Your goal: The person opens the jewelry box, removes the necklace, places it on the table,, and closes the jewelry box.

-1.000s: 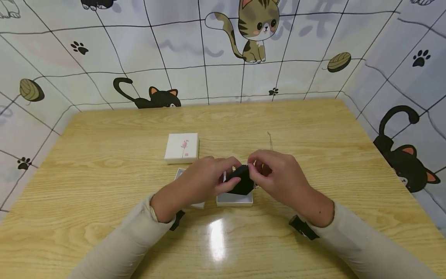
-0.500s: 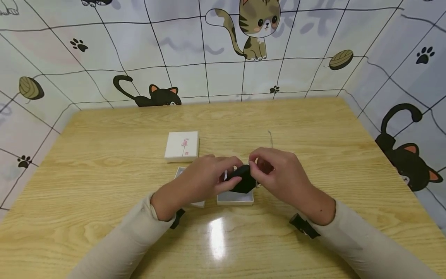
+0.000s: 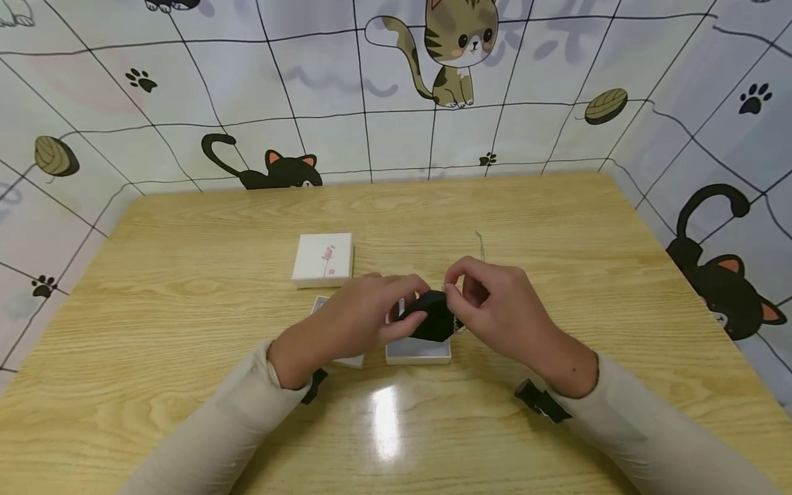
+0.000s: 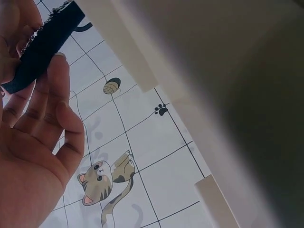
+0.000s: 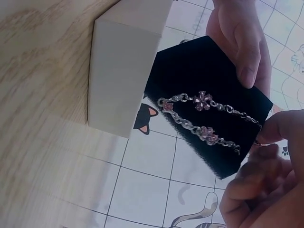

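Head: short of the far edge of the table (image 3: pixel 247 227), the left hand (image 3: pixel 361 313) grips a black pad (image 3: pixel 434 322). Left wrist: it is tilted. Right wrist: the right hand (image 5: pixel 273 180) pinches the bracelet (image 5: pixel 203 100) near the pad's corner; steeper tilt could slide it off.

Gleams like metal along the bracelet (image 5: pixel 203 100), glassy in the pink stones (image 5: pixel 207 134); looks matt and velvety on the black pad (image 5: pixel 202 71), smooth as card on the white box (image 5: pixel 116 78); shines over the glossy, wood-grained table (image 3: pixel 544 227), dulls to matt cloth on the sleeve (image 3: pixel 210 419)
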Motion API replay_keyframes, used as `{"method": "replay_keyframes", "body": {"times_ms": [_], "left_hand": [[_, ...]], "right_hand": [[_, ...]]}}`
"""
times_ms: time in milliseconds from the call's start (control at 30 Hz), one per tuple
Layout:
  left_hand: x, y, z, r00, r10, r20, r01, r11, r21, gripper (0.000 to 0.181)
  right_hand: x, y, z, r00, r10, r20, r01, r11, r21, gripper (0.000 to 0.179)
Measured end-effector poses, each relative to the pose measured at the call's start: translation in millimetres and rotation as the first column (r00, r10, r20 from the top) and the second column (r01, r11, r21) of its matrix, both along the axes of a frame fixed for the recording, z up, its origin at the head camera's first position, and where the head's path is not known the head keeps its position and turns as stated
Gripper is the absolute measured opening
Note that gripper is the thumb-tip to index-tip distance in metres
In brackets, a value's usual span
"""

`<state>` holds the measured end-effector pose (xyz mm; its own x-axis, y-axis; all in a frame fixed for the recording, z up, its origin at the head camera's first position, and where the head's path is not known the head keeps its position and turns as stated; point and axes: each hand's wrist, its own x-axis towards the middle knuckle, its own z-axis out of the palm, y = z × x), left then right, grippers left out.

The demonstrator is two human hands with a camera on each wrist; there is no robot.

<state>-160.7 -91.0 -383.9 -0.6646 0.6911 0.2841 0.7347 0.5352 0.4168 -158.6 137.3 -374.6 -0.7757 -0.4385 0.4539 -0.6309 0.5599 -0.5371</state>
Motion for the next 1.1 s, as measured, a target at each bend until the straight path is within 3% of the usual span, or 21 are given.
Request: {"method": "replay_keyframes", "body": {"times_ms": [467, 1100], "left_hand": [[-2.8, -2.8, -0.1, 0.999, 0.038, 0.03, -0.039, 0.998, 0.044, 0.021], [-5.7, -8.8, 1.4, 0.996, 0.076, 0.049, -0.08, 0.992, 0.099, 0.02]], "right_hand": [[-0.8, 0.0, 1.1, 0.999, -0.022, 0.047, 0.022, 1.0, -0.003, 0.007], [-1.5, 1.2, -1.2, 0.998, -0.055, -0.017, 0.055, 0.998, 0.0, 0.01]]}}
